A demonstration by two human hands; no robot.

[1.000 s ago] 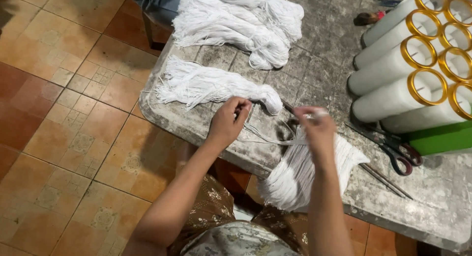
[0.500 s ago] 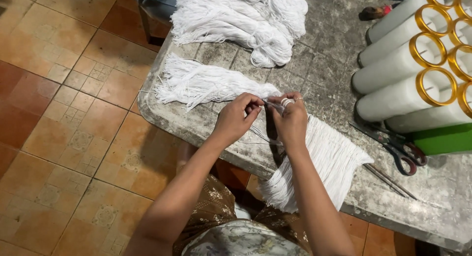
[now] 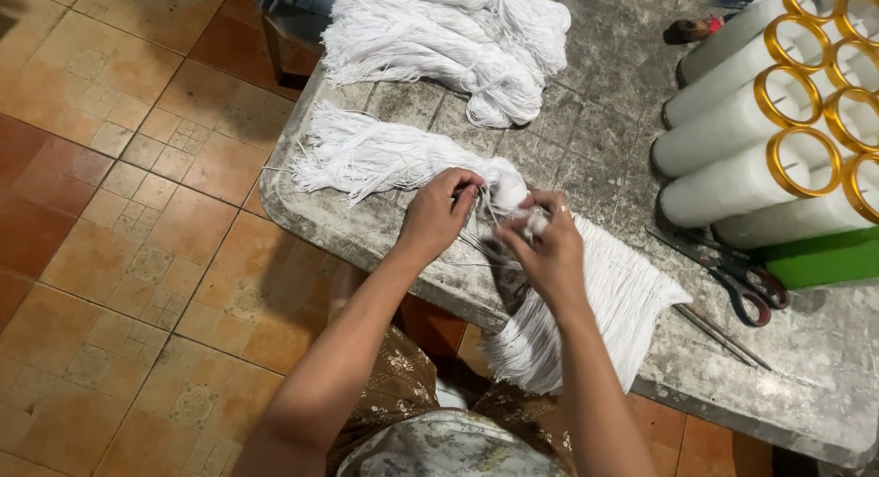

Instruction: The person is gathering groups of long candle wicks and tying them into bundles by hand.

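Right hand (image 3: 548, 248) dropped lower, left hand (image 3: 439, 211) pinching yarn bundle (image 3: 394, 157)

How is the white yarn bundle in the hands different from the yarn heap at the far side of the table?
The yarn bundle is small, pinched at its middle by the left hand and right hand, ends fanned out. The yarn heap is larger, loose and untouched. Both are white and lie on the table.
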